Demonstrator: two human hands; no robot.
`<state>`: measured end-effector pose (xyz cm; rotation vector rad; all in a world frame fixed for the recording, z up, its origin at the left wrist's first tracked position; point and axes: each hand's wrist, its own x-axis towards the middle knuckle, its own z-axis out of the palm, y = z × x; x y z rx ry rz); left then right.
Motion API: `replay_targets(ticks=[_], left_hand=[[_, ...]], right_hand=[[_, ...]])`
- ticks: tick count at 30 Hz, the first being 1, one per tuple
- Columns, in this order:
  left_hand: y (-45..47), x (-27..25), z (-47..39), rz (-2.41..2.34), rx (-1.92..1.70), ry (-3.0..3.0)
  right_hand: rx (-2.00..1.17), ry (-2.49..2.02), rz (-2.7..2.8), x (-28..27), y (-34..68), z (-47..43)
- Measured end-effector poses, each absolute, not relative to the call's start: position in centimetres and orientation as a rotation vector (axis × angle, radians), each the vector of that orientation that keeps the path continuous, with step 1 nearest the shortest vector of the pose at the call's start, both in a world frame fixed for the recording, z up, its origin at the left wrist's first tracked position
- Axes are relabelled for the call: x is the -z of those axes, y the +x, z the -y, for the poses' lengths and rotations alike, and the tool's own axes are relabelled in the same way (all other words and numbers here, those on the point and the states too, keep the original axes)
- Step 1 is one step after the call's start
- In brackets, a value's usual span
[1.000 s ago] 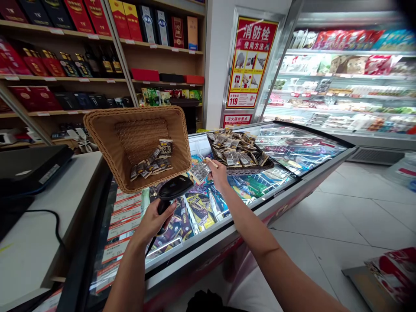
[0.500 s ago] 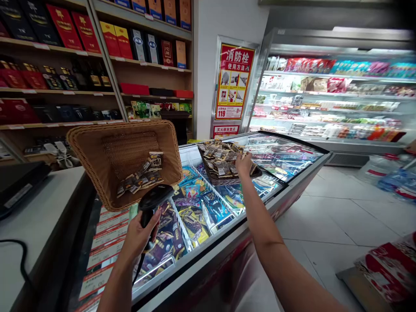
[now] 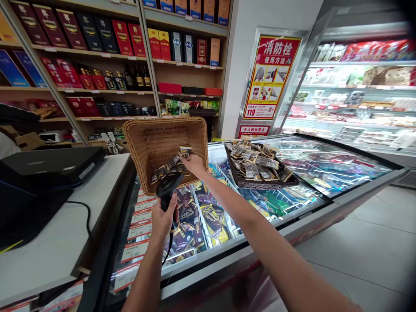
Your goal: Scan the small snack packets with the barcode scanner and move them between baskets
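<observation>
My left hand (image 3: 165,215) is wrapped round the handle of a black barcode scanner (image 3: 169,183), whose head is tilted up before the front of a tan wicker basket (image 3: 165,143). The basket leans with its opening toward me, and several small snack packets lie in its lower part. Inside it, my right hand (image 3: 194,164) has its fingers closed at a small snack packet (image 3: 185,151); the fingertips are partly hidden. To the right, a dark woven tray (image 3: 256,183) holds a heap of similar packets and rests on the freezer's glass top.
Below my hands is a chest freezer (image 3: 211,255) with bagged frozen goods in wire dividers. A counter (image 3: 48,242) with a black device and a cable (image 3: 88,212) stands left. Shelves of boxes (image 3: 107,39) rise behind, and a lit refrigerated case (image 3: 364,86) is at right.
My right hand has moved left from the dark tray into the wicker basket. The left hand still grips the scanner. My view has turned left.
</observation>
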<state>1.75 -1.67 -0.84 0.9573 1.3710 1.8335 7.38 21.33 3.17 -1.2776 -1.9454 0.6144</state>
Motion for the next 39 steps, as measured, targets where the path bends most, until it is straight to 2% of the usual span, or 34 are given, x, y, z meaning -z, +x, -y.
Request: replay_targets(ticks=[4,7,10,16,22,30,39], left_hand=[[1.6,0.9,1.5,-1.380,-1.823,0.910],[1.7,0.8,1.5,-1.382,-1.788,0.892],[1.9,0.8,1.6,-1.377,-1.783,0.889],[2.5,0.4,2.1,-1.361,-1.722,0.959],[2.9,0.8,1.8,-1.350,-1.602,1.046],[4.2,0.7,2.3,-1.333,-1.415,1.151],[4.5,0.9,2.3,-1.346,-1.412,1.156]], right_hand=[[-0.836,-1.451,1.759,-3.6,1.7,-23.2],[-0.889,-1.338,1.679,-3.2,1.7,-23.2],[-0.872,-1.100,1.584,-2.3,4.8,-22.1],[-1.181,-0.882,1.237,0.3,15.4,-18.0],[-1.112,-0.932,1.014,2.3,20.9,-15.3],[-1.095,-0.921,1.051,2.7,20.8,-15.3],[-1.067,-1.043,1.047,2.4,21.1,-15.3]])
